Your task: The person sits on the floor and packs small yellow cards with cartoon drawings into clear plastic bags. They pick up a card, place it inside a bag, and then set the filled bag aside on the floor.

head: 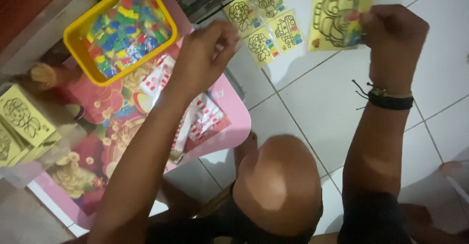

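Right hand (pixel 393 33) pinching yellow card (pixel 337 14), left hand (pixel 207 53) beside packets (pixel 264 21)

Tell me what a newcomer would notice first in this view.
First, the yellow tray of bright plastic pieces at top left, on the pink table. Next, the yellow car card at top right, pinched in the right hand over white floor tiles. The left hand pinches a strip of four small cards at top centre.
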